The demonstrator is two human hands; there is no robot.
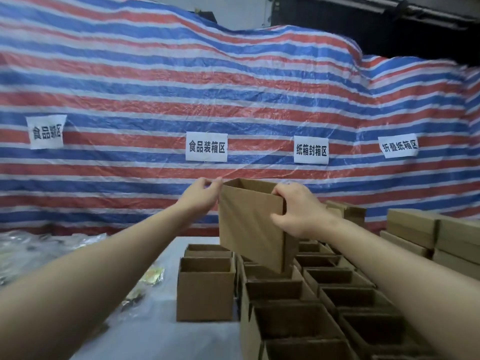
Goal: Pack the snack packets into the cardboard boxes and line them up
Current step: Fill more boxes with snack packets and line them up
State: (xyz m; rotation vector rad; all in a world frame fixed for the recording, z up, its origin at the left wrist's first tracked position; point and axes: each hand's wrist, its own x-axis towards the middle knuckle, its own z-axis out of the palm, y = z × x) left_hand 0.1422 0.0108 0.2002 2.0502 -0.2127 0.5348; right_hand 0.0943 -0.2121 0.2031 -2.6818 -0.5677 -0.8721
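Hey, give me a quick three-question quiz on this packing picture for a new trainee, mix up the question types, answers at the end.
1. True or false: the raised brown cardboard box rests on the table.
2. Which hand grips the raised box's right side? A) left hand B) right hand
3. Fill in: the clear snack packets lie to the ___ of the rows of open brown cardboard boxes.

Key
1. False; it is held above the rows.
2. B; the left hand pinches its top left corner.
3. Left.

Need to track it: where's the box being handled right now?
Centre of the head view, the lifted box is held by both hands, above the open box rows.
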